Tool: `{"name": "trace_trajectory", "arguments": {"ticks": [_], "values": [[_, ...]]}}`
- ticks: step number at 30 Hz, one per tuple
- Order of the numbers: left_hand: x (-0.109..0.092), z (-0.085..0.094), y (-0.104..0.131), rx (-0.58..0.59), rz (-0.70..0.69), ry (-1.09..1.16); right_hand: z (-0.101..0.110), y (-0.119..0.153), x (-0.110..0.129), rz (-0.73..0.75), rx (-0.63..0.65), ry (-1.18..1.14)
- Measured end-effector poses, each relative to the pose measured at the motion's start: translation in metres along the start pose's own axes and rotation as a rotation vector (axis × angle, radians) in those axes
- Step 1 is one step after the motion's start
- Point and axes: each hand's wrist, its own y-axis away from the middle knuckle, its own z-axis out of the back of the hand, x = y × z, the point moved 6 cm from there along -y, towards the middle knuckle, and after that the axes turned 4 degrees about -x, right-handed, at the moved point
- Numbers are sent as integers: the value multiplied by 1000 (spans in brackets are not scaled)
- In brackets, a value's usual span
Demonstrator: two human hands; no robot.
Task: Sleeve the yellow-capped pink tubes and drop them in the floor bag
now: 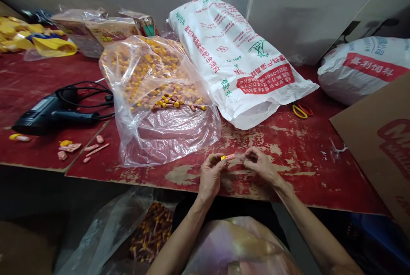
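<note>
Between the thumb and fingers of my left hand (212, 172) is a small pink patterned tube with a yellow cap (229, 156), held level just above the table edge. My right hand (258, 164) is closed in a pinch close to the tube's pink end. Something faint and see-through shows by its fingertips, too small and blurred to name. Beyond my hands lies an open clear plastic bag (166, 134) with many such yellow-capped pieces (173, 102) inside.
A heat gun (48, 110) with its coiled cord lies at left, near loose pink pieces (72, 147). Behind are a white woven sack (237, 53) and yellow-handled scissors (301, 111). A cardboard box (368, 117) stands at right. Below the worn red table (288, 181), another bag holds capped pieces (150, 232).
</note>
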Motion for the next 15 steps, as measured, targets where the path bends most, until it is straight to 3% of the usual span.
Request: {"name": "trace_trajectory", "arguments": {"ticks": [4,8,15], "values": [[4,0,1,7,79,40,12,-3,3,1,-109,-241],[10,-2,2,23,111,75,2,0,5,35,-179,-405],[16,1,1,4,61,3,-25,9,4,-13,-57,-151]]}}
